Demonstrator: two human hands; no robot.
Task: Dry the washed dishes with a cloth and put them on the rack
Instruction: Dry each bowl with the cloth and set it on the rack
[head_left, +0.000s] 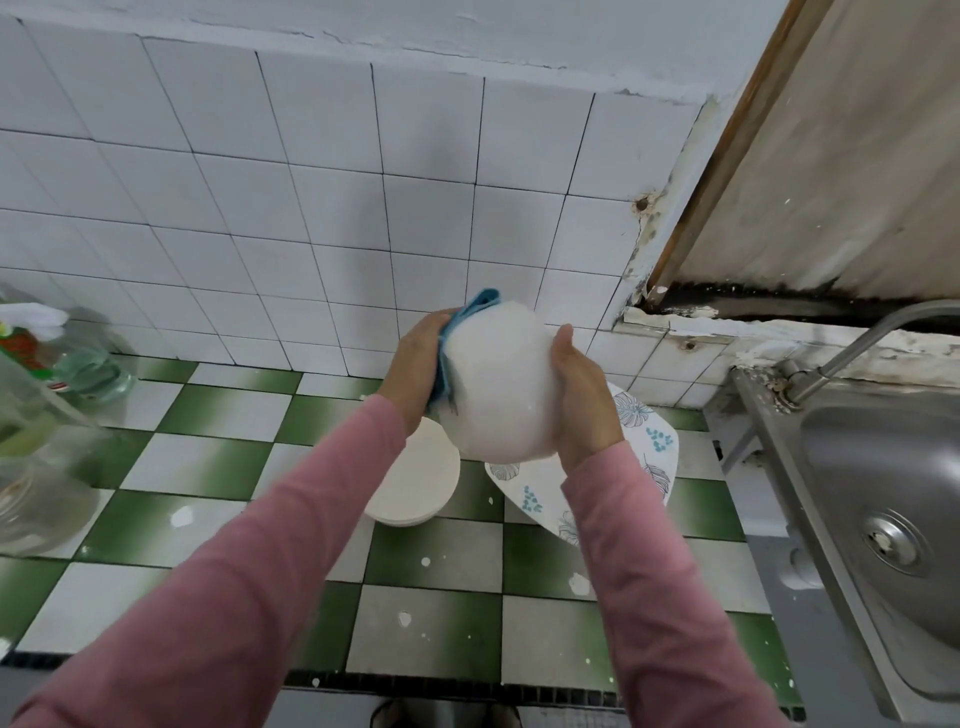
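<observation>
1. Grip: the right hand (582, 400) was curled round the right edge of a white dish (498, 389). The left hand (415, 358) pressed a blue cloth (470, 314) against the dish's left side, its fingers closed on the cloth. The dish was held in the air between both hands, above the counter and in front of the wall; it appeared blurred.
2. White tiled wall (311, 182), behind the hands.
3. Green-and-white chequered counter (218, 467), beneath the hands.
4. Steel sink (841, 452), at the right edge, with a tap (872, 338) arching over it.
5. Clear bottles (78, 364), grouped at the left edge of the counter.
6. Leaf-patterned plate (657, 447), lying on the counter under the right wrist.
7. Cream plates (415, 483), stacked on the counter under the left wrist, just beside the patterned plate.
</observation>
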